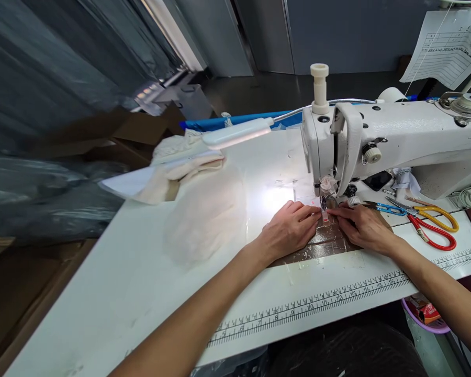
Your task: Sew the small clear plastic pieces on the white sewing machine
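Note:
A white sewing machine [400,125] stands on the right of the table. Under its needle, at the presser foot [323,201], is a small white and pink strip of fabric [325,215]. From the left, my left hand [292,228] rests on the machine bed, its fingers bent together with the tips at the strip. Opposite it, my right hand [361,225] has its index finger reaching to the strip's right side and the other fingers curled. Both hands appear to grip the strip at its edges; the fingertips are partly hidden. A pale fabric rosette [328,184] hangs just above the foot.
Scissors with red and yellow handles [435,230] and blue thread snips [388,209] lie right of my right hand. Sheer pale fabric [208,214] lies to the left, below a lamp [237,133]. A printed ruler [310,308] runs along the front edge. Cardboard boxes [141,133] stand beyond.

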A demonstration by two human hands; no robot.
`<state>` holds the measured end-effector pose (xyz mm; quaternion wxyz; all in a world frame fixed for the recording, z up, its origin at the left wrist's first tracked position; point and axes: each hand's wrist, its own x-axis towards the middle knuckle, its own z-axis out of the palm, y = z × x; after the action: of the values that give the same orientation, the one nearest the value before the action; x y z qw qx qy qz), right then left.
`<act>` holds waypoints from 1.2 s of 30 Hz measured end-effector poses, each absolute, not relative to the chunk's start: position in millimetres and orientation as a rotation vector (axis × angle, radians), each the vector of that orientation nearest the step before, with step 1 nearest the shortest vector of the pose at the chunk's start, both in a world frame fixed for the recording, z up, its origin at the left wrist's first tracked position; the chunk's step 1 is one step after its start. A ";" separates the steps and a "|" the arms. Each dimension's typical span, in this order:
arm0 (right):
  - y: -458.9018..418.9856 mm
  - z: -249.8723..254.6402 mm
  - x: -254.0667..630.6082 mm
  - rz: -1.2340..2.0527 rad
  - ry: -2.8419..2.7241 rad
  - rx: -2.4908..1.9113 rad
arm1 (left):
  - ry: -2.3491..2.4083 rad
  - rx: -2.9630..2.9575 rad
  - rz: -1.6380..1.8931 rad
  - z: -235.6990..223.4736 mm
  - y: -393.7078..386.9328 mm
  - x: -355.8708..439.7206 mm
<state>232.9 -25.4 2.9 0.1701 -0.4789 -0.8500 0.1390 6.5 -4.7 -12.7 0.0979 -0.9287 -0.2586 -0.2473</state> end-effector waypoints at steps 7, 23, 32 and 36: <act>-23.8 -1.2 234.7 0.447 -2.362 -1.335 | -0.728 -2.717 -0.673 -11.6 -4.7 6.2; -28.4 -3.2 230.5 0.124 -2.594 -1.264 | -0.709 -2.664 -0.690 -11.7 -6.1 6.8; -31.4 1.3 224.1 0.098 -2.624 -1.253 | -0.832 -2.791 -0.594 -7.8 -5.6 3.9; -32.3 1.7 221.6 0.067 -2.690 -1.269 | -0.876 -2.825 -0.569 -5.9 -4.6 3.9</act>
<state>221.6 -32.3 1.7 0.0830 -0.4250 -0.9011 0.0226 3.9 -4.6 -5.9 0.0648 -0.9359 -0.2904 -0.1886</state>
